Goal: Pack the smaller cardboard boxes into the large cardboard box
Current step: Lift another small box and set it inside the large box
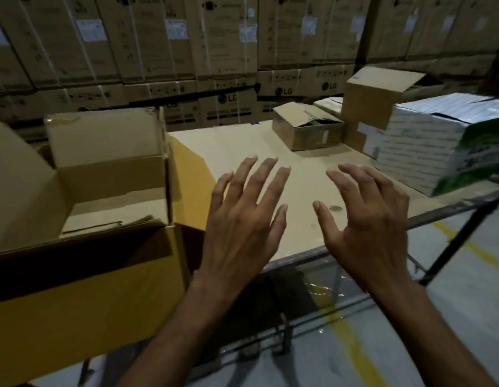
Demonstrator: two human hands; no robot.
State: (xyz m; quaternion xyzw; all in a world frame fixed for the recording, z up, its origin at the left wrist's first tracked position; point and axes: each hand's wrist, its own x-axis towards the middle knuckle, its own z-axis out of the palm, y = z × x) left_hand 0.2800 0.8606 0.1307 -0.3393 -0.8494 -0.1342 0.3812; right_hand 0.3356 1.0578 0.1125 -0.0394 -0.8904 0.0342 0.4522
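The large cardboard box stands at the left with its flaps up, and I see only bare cardboard inside it. My left hand and my right hand hover over the table, fingers spread, holding nothing. Farther back on the table sits a small brown box with loose flaps. Behind it stands a taller brown box, and at the right a white printed box lies tilted.
A wall of stacked strapped cartons fills the background behind the table. The table's metal frame edge runs at the right, with grey floor and a yellow line below it.
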